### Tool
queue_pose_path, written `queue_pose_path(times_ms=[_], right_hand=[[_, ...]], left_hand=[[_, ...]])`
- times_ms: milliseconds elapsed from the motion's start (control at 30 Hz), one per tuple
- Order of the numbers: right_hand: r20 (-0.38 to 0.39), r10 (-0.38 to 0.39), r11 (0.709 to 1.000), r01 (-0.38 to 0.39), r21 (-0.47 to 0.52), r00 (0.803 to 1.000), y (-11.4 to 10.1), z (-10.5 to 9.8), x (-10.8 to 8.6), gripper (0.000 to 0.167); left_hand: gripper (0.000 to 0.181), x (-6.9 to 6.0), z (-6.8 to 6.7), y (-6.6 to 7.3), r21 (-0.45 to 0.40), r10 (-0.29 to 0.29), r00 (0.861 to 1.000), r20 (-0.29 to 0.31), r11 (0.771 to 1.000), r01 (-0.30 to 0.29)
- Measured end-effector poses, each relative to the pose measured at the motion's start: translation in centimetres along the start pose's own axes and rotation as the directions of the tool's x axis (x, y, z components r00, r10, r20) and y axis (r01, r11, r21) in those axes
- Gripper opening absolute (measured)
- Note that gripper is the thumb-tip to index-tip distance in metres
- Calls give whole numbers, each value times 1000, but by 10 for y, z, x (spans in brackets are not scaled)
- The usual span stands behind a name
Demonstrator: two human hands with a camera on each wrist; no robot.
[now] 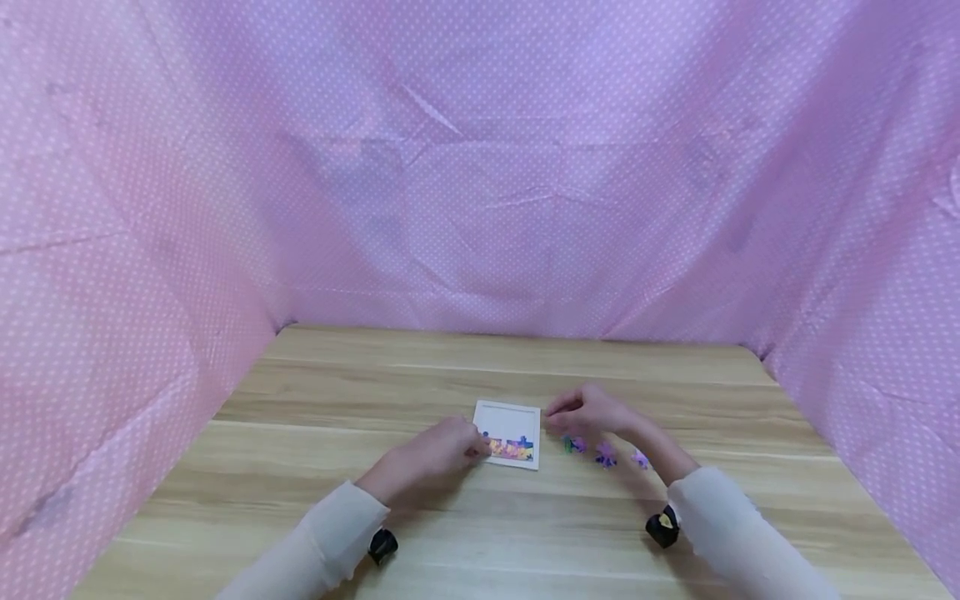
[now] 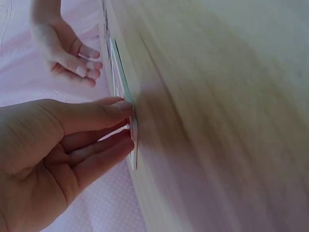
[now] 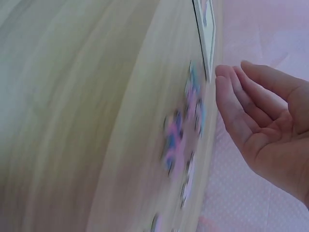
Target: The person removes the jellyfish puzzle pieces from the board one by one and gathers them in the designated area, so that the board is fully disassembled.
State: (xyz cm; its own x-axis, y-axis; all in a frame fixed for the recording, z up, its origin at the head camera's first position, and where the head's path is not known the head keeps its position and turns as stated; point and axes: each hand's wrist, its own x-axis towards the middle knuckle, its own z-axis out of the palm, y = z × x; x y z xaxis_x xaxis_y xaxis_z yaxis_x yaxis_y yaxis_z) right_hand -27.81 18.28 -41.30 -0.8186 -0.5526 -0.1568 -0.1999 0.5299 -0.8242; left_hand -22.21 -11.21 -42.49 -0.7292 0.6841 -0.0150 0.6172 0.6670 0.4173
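A white square puzzle tray (image 1: 508, 417) lies on the table, its near part filled with joined yellow, pink and blue jigsaw pieces (image 1: 512, 448). My left hand (image 1: 448, 446) is at the tray's near left side. In the left wrist view, the thumb and fingers (image 2: 108, 113) grip the tray's edge (image 2: 134, 152). Just off the tray's right side hovers my right hand (image 1: 592, 410), its fingers loosely bent with nothing visible between them. The right wrist view shows this hand (image 3: 263, 108) above the table, near a corner of the tray (image 3: 207, 53).
Loose purple, blue and green jigsaw pieces (image 1: 606, 454) lie to the right of the tray, beneath the right forearm. Pink dotted cloth (image 1: 480, 208) hangs behind and beside the wooden table (image 1: 375, 375). A dark camera is worn at each wrist.
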Motion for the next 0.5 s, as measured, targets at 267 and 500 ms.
queue_pose_path(times_ms=[267, 500], right_hand=[[131, -20, 995, 7, 95, 991, -13, 18, 11, 42], [156, -149, 988, 153, -15, 976, -15, 28, 17, 31]], left_hand=[[23, -2, 1, 11, -1, -49, 999, -21, 999, 49], [21, 2, 4, 12, 31, -9, 998, -55, 999, 10]])
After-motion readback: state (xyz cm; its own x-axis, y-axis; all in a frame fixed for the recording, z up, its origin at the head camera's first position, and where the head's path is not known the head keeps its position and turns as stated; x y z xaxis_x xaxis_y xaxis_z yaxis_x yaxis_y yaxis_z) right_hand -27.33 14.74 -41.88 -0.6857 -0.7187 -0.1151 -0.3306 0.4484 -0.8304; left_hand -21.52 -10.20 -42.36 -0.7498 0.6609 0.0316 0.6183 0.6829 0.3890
